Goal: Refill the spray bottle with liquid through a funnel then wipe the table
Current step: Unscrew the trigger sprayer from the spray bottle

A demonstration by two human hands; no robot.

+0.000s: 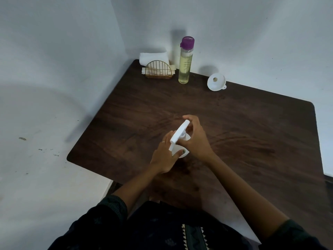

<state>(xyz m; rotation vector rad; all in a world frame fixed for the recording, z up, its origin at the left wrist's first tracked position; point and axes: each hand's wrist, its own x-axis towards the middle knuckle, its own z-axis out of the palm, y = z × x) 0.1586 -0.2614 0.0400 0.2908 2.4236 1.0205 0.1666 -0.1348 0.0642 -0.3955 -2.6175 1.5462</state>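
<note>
left hand [163,156] gripping white spray bottle [180,152] mid-table [252,141], right hand [195,138] pinching its spray head [179,134] — funnel [215,82] and purple-capped refill [185,60] far behind the bottle, no readable labels

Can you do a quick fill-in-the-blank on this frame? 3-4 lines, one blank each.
1. The tall bottle of yellowish liquid has a ____ cap.
2. The white funnel lies on the table, to the ____ of that bottle in the head view.
3. Both the left hand and the right hand hold the white ____ bottle.
4. The folded white cloth sits behind a gold wire ____.

Missing words: purple; right; spray; holder
</note>
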